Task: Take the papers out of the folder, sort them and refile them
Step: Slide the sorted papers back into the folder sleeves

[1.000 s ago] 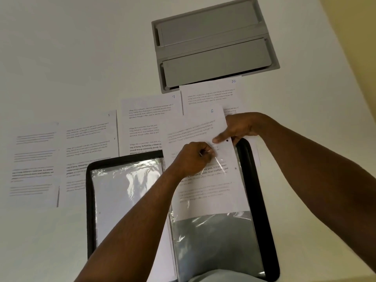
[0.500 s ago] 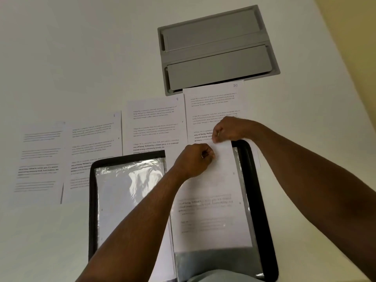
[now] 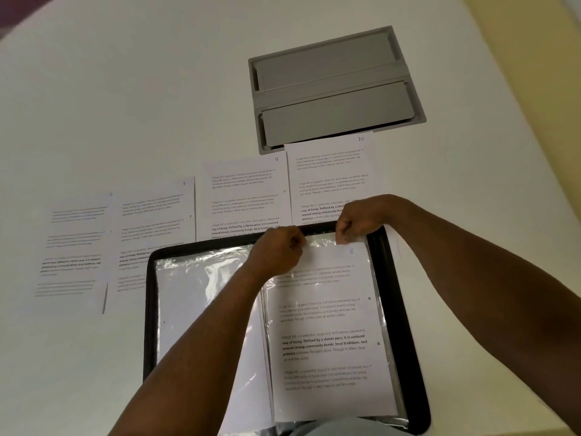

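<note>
While four sorted sheets [image 3: 157, 234] wait on the surface [image 3: 125, 89], the left hand [image 3: 278, 251] pinches the plastic sleeve [image 3: 320, 239] mouth and the right hand [image 3: 356, 223] grips sheet six [image 3: 327, 325], nearly seated in the folder [image 3: 151, 309]; push straight down, holding the sleeve mouth apart.

black-edged folder [image 3: 151, 309], white papers [image 3: 245, 196] — black print, grey panel [image 3: 333, 86]

I see folder [image 3: 151, 309] nearest on table [image 3: 125, 89], four papers [image 3: 245, 196] rowed behind it, tray [image 3: 333, 89] farthest back.
</note>
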Action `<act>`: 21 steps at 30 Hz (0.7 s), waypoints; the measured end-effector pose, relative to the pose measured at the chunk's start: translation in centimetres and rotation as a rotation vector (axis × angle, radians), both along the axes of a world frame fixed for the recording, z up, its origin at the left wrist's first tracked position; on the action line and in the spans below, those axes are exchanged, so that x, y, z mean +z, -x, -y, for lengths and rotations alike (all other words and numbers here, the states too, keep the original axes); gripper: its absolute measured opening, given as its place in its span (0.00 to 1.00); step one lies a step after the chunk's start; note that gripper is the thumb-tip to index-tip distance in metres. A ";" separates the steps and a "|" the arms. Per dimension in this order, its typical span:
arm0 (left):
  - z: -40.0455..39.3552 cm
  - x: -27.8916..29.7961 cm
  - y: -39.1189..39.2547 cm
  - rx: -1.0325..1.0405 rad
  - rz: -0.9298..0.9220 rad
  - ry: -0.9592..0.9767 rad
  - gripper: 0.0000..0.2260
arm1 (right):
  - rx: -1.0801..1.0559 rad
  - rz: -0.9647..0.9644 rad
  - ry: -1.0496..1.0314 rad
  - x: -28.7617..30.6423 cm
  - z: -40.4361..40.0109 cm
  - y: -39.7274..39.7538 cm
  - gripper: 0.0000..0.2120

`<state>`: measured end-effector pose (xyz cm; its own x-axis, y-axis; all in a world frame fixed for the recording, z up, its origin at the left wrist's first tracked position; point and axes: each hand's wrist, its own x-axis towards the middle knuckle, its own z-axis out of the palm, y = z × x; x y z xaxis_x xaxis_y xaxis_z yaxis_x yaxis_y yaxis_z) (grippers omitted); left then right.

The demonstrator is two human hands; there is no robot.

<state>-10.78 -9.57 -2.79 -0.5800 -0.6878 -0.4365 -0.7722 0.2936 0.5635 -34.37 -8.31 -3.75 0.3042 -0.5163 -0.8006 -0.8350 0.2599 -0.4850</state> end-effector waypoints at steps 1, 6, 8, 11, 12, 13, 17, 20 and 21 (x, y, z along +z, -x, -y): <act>-0.1 -0.1 0.0 0.030 -0.038 0.006 0.08 | -0.139 0.059 0.010 0.4 -0.5 0.1 0.09; -1.4 -0.8 -0.4 0.220 -0.200 0.011 0.07 | -0.754 0.315 -0.064 1.4 -5.5 0.9 0.28; -2.3 -1.1 -0.8 0.297 -0.271 0.023 0.13 | -0.651 0.241 -0.076 1.2 -8.2 0.7 0.27; -4.5 -1.4 -1.9 0.362 -0.348 0.094 0.25 | -0.532 0.143 -0.086 0.6 -11.7 -0.9 0.15; -5.4 -1.7 -2.5 0.374 -0.347 0.122 0.26 | -0.566 0.174 -0.109 0.6 -12.6 -1.7 0.13; -6.3 -1.9 -3.1 0.385 -0.344 0.140 0.27 | -0.639 0.247 -0.145 0.7 -13.3 -2.4 0.12; -9.8 -0.5 -5.2 0.462 -0.347 -0.005 0.21 | -0.993 0.673 -0.307 2.9 -14.1 -6.1 0.16; -10.9 2.2 -7.1 0.477 -0.401 -0.264 0.16 | -1.097 0.851 -0.317 4.7 -13.0 -9.9 0.16; -11.0 3.1 -7.9 0.497 -0.442 -0.338 0.18 | -1.108 0.877 -0.319 5.1 -12.5 -11.1 0.17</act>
